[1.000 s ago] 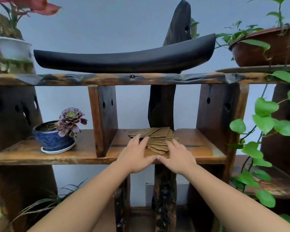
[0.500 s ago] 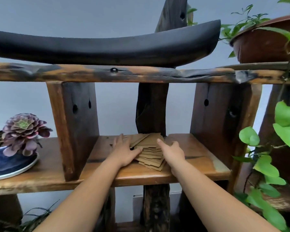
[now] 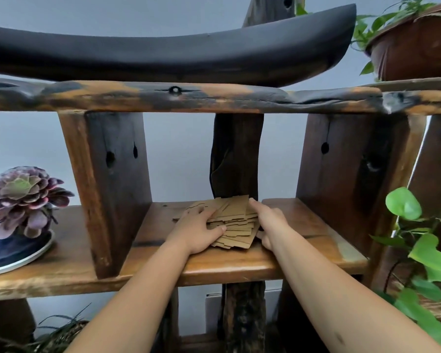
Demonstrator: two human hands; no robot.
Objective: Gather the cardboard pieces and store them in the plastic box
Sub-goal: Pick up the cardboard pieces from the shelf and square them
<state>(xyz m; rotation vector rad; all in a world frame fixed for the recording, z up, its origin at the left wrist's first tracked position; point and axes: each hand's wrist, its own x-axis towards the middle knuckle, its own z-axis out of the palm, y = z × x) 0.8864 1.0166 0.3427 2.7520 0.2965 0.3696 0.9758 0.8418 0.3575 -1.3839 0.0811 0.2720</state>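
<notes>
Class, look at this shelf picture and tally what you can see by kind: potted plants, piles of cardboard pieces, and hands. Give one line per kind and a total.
Potted plants: 2, the purple succulent in its blue pot and the leafy plant in the brown pot
Piles of cardboard pieces: 1
Hands: 2, left hand and right hand
Total: 5

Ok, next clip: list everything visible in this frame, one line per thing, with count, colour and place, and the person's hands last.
cardboard pieces: a loose fanned stack, count unclear, tan, on the middle shelf between the hands
wooden shelf unit: one, brown with dark patches, fills the frame
curved black object: one, black, on the top board
succulent: one, purple and green, in a blue pot at left
hanging-leaf plant: one, green, right edge
brown pot: one, top right
plastic box: none visible
left hand: on the stack's left side
right hand: against its right side
</notes>
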